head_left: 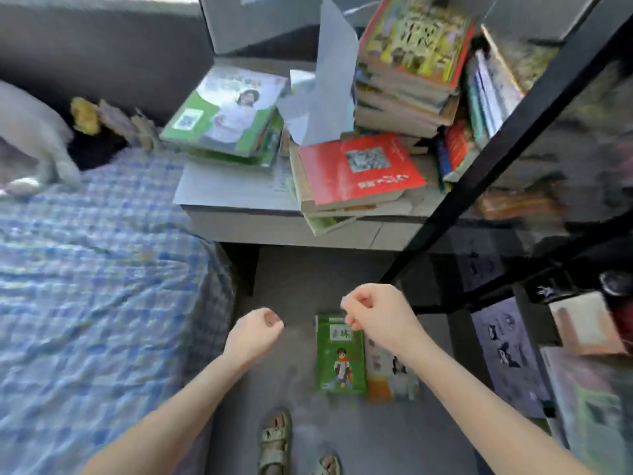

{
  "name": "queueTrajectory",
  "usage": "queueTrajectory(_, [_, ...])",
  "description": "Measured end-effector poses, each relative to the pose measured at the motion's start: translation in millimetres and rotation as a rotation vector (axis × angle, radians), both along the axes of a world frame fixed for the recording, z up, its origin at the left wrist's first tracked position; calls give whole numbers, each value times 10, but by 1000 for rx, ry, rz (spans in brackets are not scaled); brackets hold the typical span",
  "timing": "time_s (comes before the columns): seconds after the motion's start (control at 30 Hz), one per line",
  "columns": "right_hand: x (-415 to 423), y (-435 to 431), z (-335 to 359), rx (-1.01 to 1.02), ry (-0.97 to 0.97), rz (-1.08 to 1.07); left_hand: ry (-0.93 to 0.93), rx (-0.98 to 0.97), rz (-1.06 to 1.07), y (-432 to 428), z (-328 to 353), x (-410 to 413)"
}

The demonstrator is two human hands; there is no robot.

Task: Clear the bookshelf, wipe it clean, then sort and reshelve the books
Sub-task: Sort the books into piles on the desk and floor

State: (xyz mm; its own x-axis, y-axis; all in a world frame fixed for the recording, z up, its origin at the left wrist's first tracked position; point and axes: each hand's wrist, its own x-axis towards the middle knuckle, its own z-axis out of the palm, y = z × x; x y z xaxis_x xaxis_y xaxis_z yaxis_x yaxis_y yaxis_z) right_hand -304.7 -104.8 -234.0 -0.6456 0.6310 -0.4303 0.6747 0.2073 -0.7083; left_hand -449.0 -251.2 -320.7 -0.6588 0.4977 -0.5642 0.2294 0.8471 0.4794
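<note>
Bookshelf (pixel 497 138) stands at our right, some books inside. Book stacks (pixel 359 173) sit on the low table (pixel 274 231), likely to free the shelves. One green book (pixel 339 354) lies on the floor (pixel 291 269). Our left hand (pixel 255 332) and right hand (pixel 373 311) are curled, holding nothing.

home bedroom, checked bedspread (pixel 85 269), book-piled bedside table (pixel 239 214), bookshelf (pixel 496 159)

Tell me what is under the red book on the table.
The red book tops a stack of several books, only their page edges showing. The lowest, a green-edged book, overhangs the table. Their covers are hidden.
</note>
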Motion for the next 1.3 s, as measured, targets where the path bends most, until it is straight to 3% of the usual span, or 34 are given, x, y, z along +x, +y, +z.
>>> queueTrajectory(0.23, [-595, 125, 1294, -5, 287, 58, 163, 252, 220, -7, 1239, -833])
queueTrajectory(0.4, [-1235, 279, 1464, -78, 343, 2, 231, 313, 302, 236, 1621, -1498])
queueTrajectory(0.7, [-2790, 617, 738, -229, 130, -163, 297, 149, 263, 883, 1214, -3144])
queueTrajectory(0.87, [-3484, 803, 265, -311, -68, -323, 292, -99, 107, 1223, 946, -4040])
queueTrajectory(1.1, [-3934, 1029, -121, -264, -220, -350, 195, -150, -51, 1375, 762, -4446])
queueTrajectory(1.17, [-4011, 1019, -73, -104, -304, -258, 133, -62, 5, 1388, 825, -4451])
queueTrajectory(1.23, [-4026, 986, -36, 342, -507, 1, -10, 46, 70, 1436, 948, -4455])
queueTrajectory(1.3, [-4029, 897, 96, 658, -548, 268, -251, 166, 168, 1506, 1113, -4435])
